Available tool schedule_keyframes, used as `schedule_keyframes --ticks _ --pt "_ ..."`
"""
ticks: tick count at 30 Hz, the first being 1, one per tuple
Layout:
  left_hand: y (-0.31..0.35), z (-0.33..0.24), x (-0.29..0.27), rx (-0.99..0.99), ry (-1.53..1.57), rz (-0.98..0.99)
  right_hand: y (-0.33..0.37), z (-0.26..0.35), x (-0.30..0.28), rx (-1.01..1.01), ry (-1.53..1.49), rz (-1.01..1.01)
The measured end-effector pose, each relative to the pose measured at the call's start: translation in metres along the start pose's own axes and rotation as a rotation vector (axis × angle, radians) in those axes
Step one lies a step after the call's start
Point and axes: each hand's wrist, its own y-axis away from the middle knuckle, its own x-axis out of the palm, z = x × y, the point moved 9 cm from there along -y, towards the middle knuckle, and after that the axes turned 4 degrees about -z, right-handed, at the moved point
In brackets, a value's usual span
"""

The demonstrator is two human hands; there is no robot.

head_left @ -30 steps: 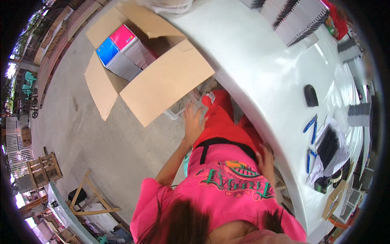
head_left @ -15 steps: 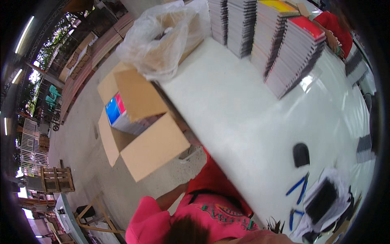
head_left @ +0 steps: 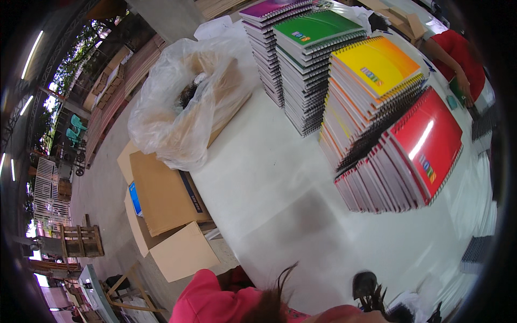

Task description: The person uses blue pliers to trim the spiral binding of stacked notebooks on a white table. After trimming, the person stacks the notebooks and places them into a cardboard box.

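Neither of my hands shows; only my pink left sleeve [head_left: 199,299] and part of a dark arm [head_left: 235,278] appear at the lower edge, beside the table. On the white table [head_left: 242,177] stand tall stacks of spiral notebooks: purple [head_left: 274,9], green [head_left: 318,29], yellow [head_left: 379,64] and red [head_left: 428,148]. The red stack is nearest and leans, its page edges fanned. Left of the table, an open cardboard box [head_left: 167,194] has its flaps spread, and a blue notebook [head_left: 134,199] shows inside.
A clear plastic bag [head_left: 183,124] lines another carton at the table's far left. A co-worker in red [head_left: 458,59] stands at the far right, a hand near a green item. A dark rounded object [head_left: 364,284] lies near the lower edge. Wooden pallets [head_left: 81,240] stand on the floor.
My view has shifted, bringing the notebook covers into sight and the stacks lower in the picture. The blue-handled tools have left view. The box flap now hides more of its contents.
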Motion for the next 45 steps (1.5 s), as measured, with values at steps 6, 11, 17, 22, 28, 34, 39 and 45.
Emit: schedule_keyframes --ticks 6,11,17,22,28,34,39,45 --pt "0.012 -0.003 -0.009 -0.006 -0.133 0.006 0.014 0.011 0.011 0.048 -0.042 0.15" --pt "0.008 -0.012 -0.006 0.076 -0.204 0.006 0.032 0.043 0.011 0.015 -0.04 0.223" --pt "0.037 -0.002 -0.039 0.142 -0.318 -0.038 0.071 0.071 0.057 -0.023 -0.052 0.363" --pt "0.116 0.046 -0.03 0.115 -0.341 -0.031 0.154 0.074 0.081 0.049 0.003 0.483" --pt "0.262 0.12 -0.014 -0.018 -0.317 -0.051 0.272 0.085 0.119 0.212 0.117 0.706" --pt "0.363 0.119 -0.023 0.003 -0.323 0.048 0.308 0.209 0.202 -0.164 0.347 0.727" --pt "0.442 -0.026 -0.1 0.183 0.004 0.624 0.296 0.304 0.402 -0.668 0.18 1.024" --pt "0.435 -0.079 -0.27 0.409 0.294 -0.339 0.29 0.291 0.484 -1.231 0.454 0.737"
